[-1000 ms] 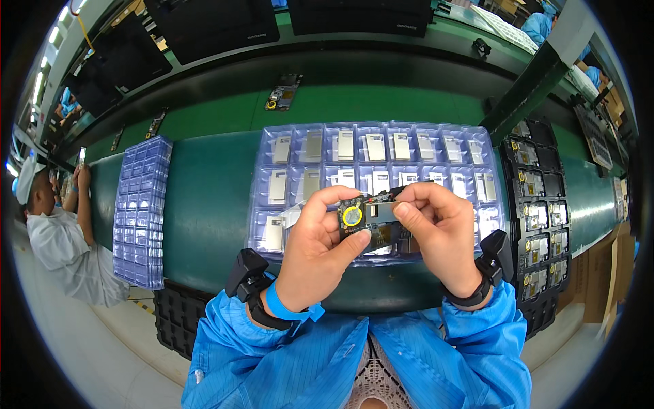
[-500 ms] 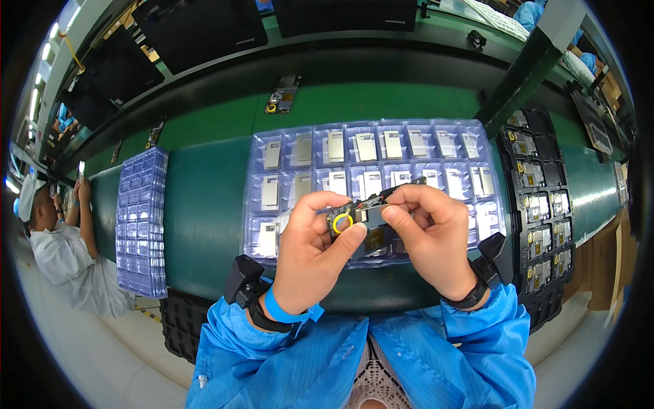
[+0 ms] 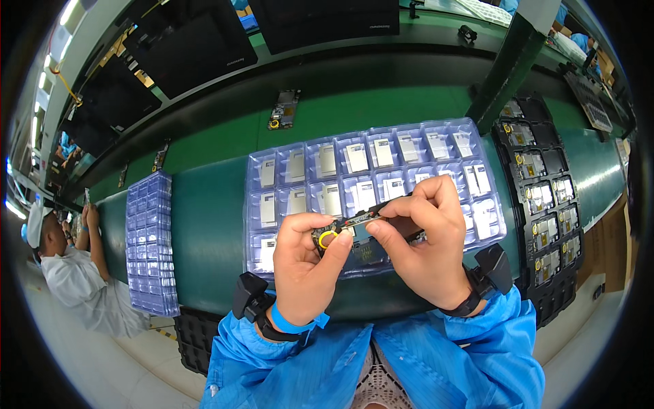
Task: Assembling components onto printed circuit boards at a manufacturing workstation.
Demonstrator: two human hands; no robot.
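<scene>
My left hand [image 3: 303,262] pinches the left end of a phone circuit board [image 3: 368,252] between thumb and fingers, beside a bright yellow ring on the board. On the board's upper right edge, thumb and forefinger of my right hand [image 3: 430,249] are closed together. Whether a separate small part sits in that pinch cannot be made out. The board is held tilted above a clear plastic tray [image 3: 250,235]. Flat silvery metal pieces [image 3: 355,157] lie in the tray's compartments, some of them hidden by my hands.
At left stands a stack of clear trays [image 3: 146,245]. To the right, a black tray [image 3: 524,204] holds several boards with yellow rings. Another circuit board [image 3: 283,110] lies on the green bench behind. A co-worker [image 3: 82,273] is at the far left; dark monitors [image 3: 184,41] line the back.
Both hands have shifted slightly left and down in the picture with the board, which has turned a little, showing its upper edge more. The whole view has also moved slightly.
</scene>
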